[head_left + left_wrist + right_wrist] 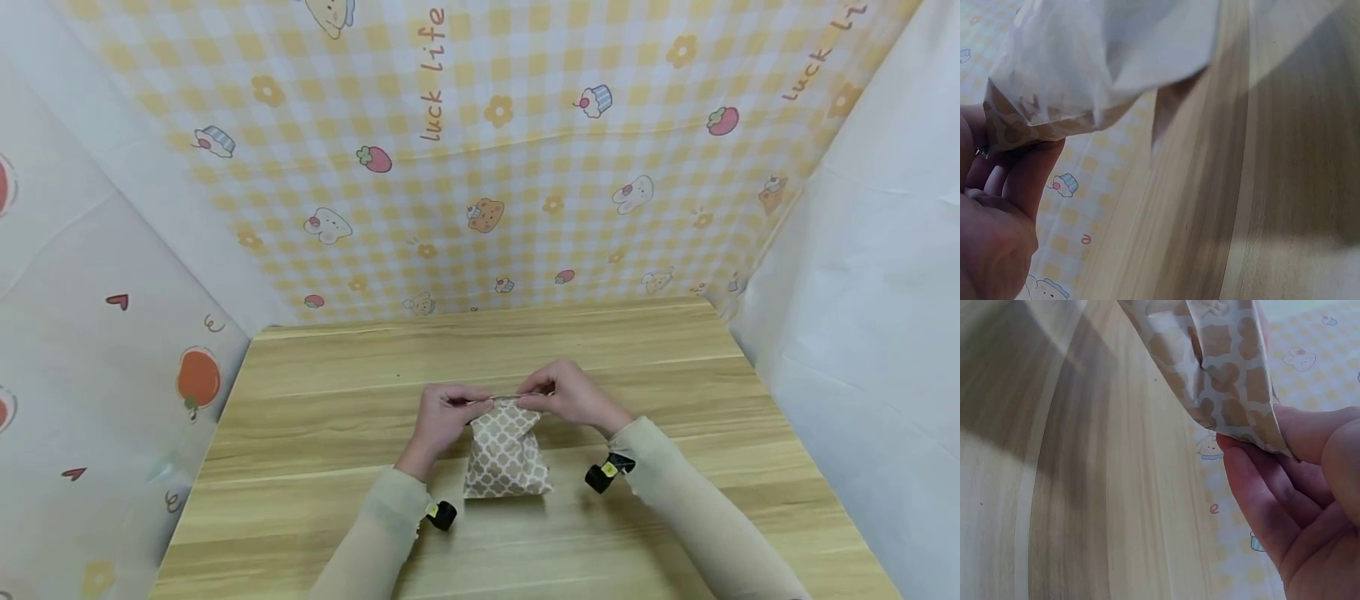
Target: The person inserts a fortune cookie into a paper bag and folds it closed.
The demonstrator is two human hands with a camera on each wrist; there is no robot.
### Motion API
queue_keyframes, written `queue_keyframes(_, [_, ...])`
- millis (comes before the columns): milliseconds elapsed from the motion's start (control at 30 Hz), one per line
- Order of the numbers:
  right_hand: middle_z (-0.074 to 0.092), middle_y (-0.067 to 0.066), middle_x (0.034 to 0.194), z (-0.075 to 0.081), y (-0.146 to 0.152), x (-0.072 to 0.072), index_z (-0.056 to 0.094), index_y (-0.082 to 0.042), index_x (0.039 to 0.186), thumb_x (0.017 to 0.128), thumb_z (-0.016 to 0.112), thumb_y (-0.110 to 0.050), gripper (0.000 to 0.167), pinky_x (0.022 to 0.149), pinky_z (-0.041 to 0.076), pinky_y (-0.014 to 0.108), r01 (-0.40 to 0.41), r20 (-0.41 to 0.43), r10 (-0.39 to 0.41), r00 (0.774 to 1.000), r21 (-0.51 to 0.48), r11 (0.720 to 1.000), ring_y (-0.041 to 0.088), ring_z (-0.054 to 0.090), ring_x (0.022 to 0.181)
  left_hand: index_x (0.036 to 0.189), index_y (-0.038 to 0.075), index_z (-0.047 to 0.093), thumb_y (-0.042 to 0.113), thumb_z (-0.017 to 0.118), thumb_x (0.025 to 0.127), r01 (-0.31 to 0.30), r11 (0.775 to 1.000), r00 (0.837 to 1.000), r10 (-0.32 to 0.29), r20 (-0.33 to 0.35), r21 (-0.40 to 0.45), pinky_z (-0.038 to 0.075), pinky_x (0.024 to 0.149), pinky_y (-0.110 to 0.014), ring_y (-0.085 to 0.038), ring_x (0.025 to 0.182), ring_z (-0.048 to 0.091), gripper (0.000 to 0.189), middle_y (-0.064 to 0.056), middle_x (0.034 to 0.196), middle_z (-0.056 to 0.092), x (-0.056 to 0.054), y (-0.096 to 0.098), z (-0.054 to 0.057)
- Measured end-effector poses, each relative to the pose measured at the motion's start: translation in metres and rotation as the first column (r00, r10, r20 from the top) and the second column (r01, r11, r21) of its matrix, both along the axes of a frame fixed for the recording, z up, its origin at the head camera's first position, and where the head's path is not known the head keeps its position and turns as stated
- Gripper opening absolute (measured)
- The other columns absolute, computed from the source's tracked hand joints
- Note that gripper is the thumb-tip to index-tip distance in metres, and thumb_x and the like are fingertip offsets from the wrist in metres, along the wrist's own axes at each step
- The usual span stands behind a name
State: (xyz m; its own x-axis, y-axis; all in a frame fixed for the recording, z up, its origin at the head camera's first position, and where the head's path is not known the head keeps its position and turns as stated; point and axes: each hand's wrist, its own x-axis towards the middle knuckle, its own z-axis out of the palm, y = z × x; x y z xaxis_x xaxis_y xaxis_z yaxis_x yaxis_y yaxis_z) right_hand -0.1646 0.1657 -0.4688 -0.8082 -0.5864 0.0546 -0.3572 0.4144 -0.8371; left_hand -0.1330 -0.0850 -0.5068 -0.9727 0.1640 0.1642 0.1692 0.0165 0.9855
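A small tan-and-white patterned bag (507, 450) stands on the wooden table in front of me, its top edge folded over. My left hand (442, 415) pinches the top left corner between thumb and fingers; my right hand (567, 393) pinches the top right corner. In the left wrist view, the left hand (1000, 212) holds the bag's edge beside a pale, plain side of the bag (1085, 56). The right wrist view has the right hand (1310, 494) gripping a corner of the patterned side (1229, 381). Whatever the bag contains is hidden.
The wooden table (315, 433) spreads around the bag. Behind it hangs a yellow checked cloth (525, 167) with cartoon prints. White sheets stand at the left (82, 333) and right (847, 283). Each wrist wears a small black camera.
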Motion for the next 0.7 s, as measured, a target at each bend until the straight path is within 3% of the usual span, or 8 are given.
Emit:
queue_keyframes(167, [0.081, -0.001, 0.090, -0.005, -0.003, 0.001, 0.085, -0.011, 0.096, 0.092, 0.081, -0.010, 0.005, 0.060, 0.058, 0.026, 0.027, -0.005, -0.027, 1.000, 0.001, 1.000, 0.017, 0.074, 0.072, 0.093, -0.008, 0.079, -0.009, 0.082, 0.083, 0.018, 1.000, 1.000, -0.018, 0.025, 0.004, 0.061, 0.067, -0.023, -0.009, 0.072, 0.074, 0.011, -0.022, 0.092, 0.077, -0.001, -0.001, -0.001])
queue_keyframes(400, [0.081, 0.002, 0.089, -0.025, -0.007, 0.001, 0.085, -0.011, 0.092, 0.088, 0.083, -0.004, 0.008, 0.063, 0.061, 0.025, 0.049, -0.107, -0.048, 0.993, 0.008, 0.999, 0.005, 0.074, 0.073, 0.093, -0.007, 0.080, -0.010, 0.082, 0.082, 0.023, 0.999, 0.997, -0.020, 0.078, -0.046, 0.060, 0.069, -0.022, -0.008, 0.075, 0.074, 0.012, -0.023, 0.094, 0.077, -0.005, -0.001, -0.011])
queue_keyframes(533, [0.081, 0.004, 0.089, -0.035, -0.009, 0.000, 0.085, -0.010, 0.091, 0.087, 0.083, -0.002, 0.009, 0.062, 0.060, 0.024, 0.048, -0.133, -0.045, 0.990, 0.014, 0.999, 0.004, 0.074, 0.072, 0.093, -0.009, 0.079, -0.010, 0.082, 0.082, 0.039, 0.997, 0.992, -0.031, 0.125, -0.061, 0.061, 0.069, -0.023, -0.013, 0.077, 0.076, 0.012, -0.024, 0.095, 0.077, -0.009, -0.002, -0.018])
queue_keyframes(700, [0.081, 0.004, 0.093, -0.045, -0.009, -0.003, 0.085, -0.009, 0.095, 0.090, 0.081, -0.004, 0.008, 0.067, 0.060, 0.022, 0.066, -0.118, -0.058, 0.991, 0.067, 0.996, 0.007, 0.074, 0.078, 0.095, -0.005, 0.080, -0.005, 0.082, 0.085, 0.067, 0.986, 0.983, -0.039, 0.178, -0.155, 0.060, 0.069, -0.023, -0.016, 0.080, 0.076, 0.010, -0.018, 0.096, 0.079, -0.014, -0.003, -0.021])
